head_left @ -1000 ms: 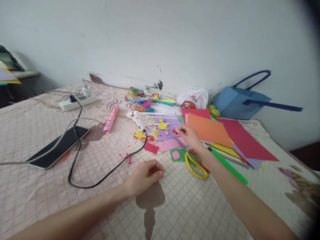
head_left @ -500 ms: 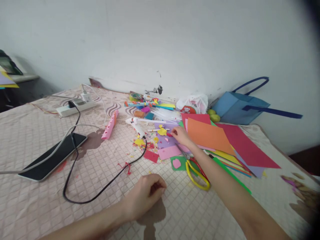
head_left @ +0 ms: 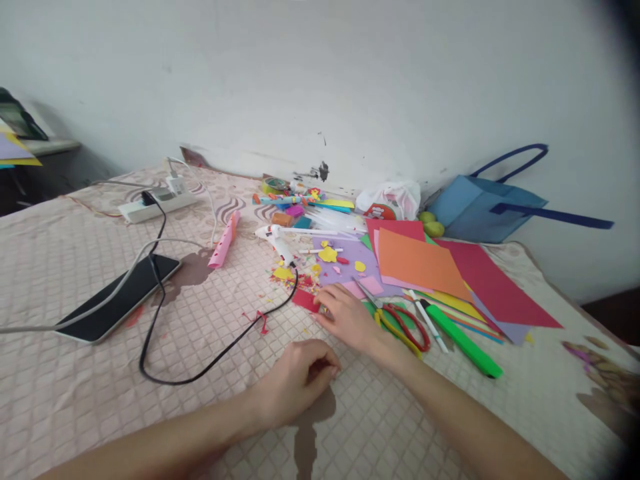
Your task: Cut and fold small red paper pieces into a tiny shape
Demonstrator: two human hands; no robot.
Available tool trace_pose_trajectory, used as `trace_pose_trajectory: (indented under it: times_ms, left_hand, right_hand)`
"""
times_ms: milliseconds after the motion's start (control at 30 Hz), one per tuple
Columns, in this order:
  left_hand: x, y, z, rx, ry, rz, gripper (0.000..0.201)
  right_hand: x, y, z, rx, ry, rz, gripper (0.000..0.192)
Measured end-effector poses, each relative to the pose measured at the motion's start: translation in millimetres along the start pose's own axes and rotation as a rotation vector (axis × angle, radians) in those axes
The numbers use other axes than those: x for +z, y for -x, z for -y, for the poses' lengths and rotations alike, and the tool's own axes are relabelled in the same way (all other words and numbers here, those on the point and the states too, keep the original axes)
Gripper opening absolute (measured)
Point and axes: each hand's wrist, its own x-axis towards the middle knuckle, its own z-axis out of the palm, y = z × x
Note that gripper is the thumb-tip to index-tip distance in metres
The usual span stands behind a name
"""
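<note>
My left hand (head_left: 300,383) rests low over the quilted cloth, its fingers curled and the thumb against the fingertips. Whatever it may hold is too small or hidden to make out. Farther forward, my right hand (head_left: 347,320) reaches over the right end of a red paper piece (head_left: 303,300), with thumb and fingers apart. Its fingertips are close to the paper; whether they touch it I cannot tell. Right of this hand lie scissors (head_left: 395,321) with red and yellow handles. Beyond it is a purple sheet (head_left: 345,267) bearing a yellow flower cutout (head_left: 327,255) and small scraps.
A white glue gun (head_left: 278,245) lies behind the scraps, its black cord (head_left: 215,369) looping left. Left are a black tablet-like slab (head_left: 120,300), a power strip (head_left: 157,209) and a pink rolled paper (head_left: 225,241). Right are coloured sheets (head_left: 420,263), a green cutter (head_left: 463,340) and a blue bag (head_left: 485,210).
My right hand has drawn back from the purple sheet, down and left to the red paper piece. A small red piece now lies on the sheet. My left hand keeps its curled pose.
</note>
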Motion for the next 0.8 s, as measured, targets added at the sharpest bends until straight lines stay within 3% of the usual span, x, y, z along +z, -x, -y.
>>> trace_pose_trajectory:
  times_ms: [133,300,500,600,667,733,800]
  left_hand:
    - [0.5,1,0,0.015,-0.012,-0.001,0.015]
    - [-0.6,0,-2,-0.006,0.044,-0.01,0.015]
    - [-3.0,-7,6,-0.146,0.455,-0.077,0.022]
    - [-8.6,-14,11,-0.329,0.782,-0.165,0.042]
    - [-12.5,-18,14,-0.384,0.947,-0.178,0.048]
    - [-15.4,-20,16,-0.414,0.984,-0.178,0.042]
    - [-17.4,-21,15,-0.395,0.934,-0.187,0.036]
  right_hand:
    - [12,-4,7,0.001,0.155,0.01,0.016]
    - [20,-10,6,0.05,0.145,-0.032,0.019]
    - [4,4,0,0.126,0.057,-0.207,0.016]
    - [0,27,-4,0.02,-0.017,-0.347,0.02]
    - [1,43,-5,-0.091,0.025,-0.368,0.025]
    - [2,56,-4,-0.176,0.045,-0.347,0.028]
    - [3,62,0,-0.165,-0.027,-0.334,0.028]
